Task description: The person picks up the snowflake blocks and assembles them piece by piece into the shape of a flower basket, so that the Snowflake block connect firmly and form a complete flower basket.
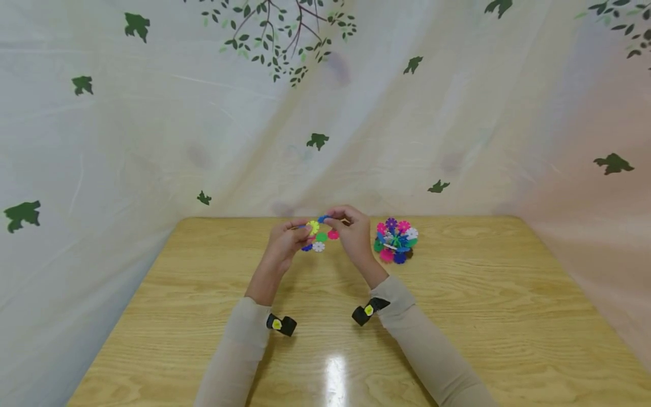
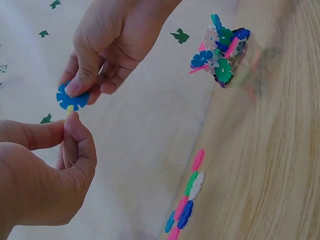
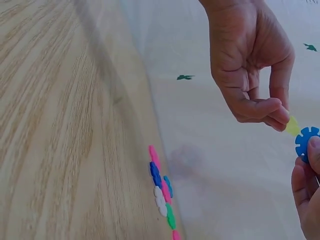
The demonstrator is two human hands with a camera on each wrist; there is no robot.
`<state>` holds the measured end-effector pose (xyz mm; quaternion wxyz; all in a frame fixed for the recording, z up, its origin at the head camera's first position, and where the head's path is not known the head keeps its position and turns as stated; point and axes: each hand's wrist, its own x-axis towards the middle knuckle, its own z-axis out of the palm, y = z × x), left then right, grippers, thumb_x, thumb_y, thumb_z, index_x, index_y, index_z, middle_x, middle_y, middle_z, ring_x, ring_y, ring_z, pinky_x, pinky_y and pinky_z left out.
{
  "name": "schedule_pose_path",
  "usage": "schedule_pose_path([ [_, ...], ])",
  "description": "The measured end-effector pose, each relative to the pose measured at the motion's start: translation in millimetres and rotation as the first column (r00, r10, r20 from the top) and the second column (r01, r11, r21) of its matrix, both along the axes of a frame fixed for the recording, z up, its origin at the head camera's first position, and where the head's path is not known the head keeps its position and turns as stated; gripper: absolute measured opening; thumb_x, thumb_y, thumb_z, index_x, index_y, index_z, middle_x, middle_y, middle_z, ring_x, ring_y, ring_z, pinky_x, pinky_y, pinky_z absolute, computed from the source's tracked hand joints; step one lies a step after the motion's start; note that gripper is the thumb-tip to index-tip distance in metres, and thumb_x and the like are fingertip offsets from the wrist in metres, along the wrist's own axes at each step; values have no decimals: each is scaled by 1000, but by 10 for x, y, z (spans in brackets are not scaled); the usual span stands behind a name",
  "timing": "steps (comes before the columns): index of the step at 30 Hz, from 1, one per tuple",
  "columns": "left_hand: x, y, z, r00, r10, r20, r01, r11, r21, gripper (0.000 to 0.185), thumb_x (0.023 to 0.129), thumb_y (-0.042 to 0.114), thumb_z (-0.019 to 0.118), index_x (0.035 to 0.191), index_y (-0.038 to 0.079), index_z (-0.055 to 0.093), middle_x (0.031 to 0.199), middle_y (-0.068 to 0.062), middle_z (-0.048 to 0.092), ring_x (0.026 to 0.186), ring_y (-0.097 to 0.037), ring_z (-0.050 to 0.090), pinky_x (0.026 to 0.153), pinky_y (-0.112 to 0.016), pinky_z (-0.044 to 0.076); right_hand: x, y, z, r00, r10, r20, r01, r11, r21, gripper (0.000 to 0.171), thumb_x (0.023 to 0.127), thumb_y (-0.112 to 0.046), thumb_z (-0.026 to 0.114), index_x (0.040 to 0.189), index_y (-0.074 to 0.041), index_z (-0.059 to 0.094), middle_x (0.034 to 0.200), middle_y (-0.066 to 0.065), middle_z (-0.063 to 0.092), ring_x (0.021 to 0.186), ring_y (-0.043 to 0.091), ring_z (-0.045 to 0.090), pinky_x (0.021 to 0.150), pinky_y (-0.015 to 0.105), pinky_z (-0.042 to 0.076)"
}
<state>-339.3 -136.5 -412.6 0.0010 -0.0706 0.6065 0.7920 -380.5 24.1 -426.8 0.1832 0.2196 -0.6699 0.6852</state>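
My left hand (image 1: pixel 286 240) pinches a yellow notched flower disc (image 1: pixel 313 227) between thumb and fingertips. A blue notched disc (image 2: pixel 72 97) is pinched by my right hand (image 1: pixel 353 233). Both hands are raised over the far part of the table, and the two discs meet edge to edge, the yellow one seen edge-on in the left wrist view. Below them lie several loose flower discs, among them a green disc (image 1: pixel 321 237), a white disc (image 1: pixel 318 247) and a pink disc (image 1: pixel 333 234).
To the right of my right hand stands a multicoloured cluster of joined discs (image 1: pixel 396 242). The wooden table (image 1: pixel 325 305) ends at a pale hanging cloth (image 1: pixel 254 141) printed with leaves. Each wrist wears a black band.
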Motion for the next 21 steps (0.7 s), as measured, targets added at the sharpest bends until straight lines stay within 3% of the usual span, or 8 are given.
schedule_pose_path([
  [5,-13,-3,-27,1000,1,-3,-1,1000,-8,35,99,-1,60,131,-14,55,74,3,64,67,-6,66,66,-16,57,4,11,17,1000,24,14,-25,999,48,8,88,4,75,92,10,72,91,29,70,72,5,60,59,16,50],
  [11,-15,20,-47,1000,11,-13,-11,1000,-17,34,97,-3,61,129,-15,56,75,3,65,66,-6,66,66,-16,57,13,5,5,999,43,25,-45,994,104,8,88,11,71,94,16,69,90,33,68,74,12,61,59,18,49],
  [17,-15,45,-76,1000,17,-5,-17,1000,-23,35,96,-5,61,128,-16,56,83,0,66,68,-7,64,65,-15,56,8,-24,-64,999,33,41,-36,996,78,6,86,9,75,89,12,71,84,29,68,68,11,60,58,16,47],
  [21,-28,24,-72,1000,-10,-7,9,998,-56,35,97,-3,61,130,-14,57,88,-1,66,71,-9,65,69,-16,57,-20,-6,-94,996,59,62,-64,995,82,7,87,3,77,89,8,72,81,20,68,68,9,60,59,17,50],
])
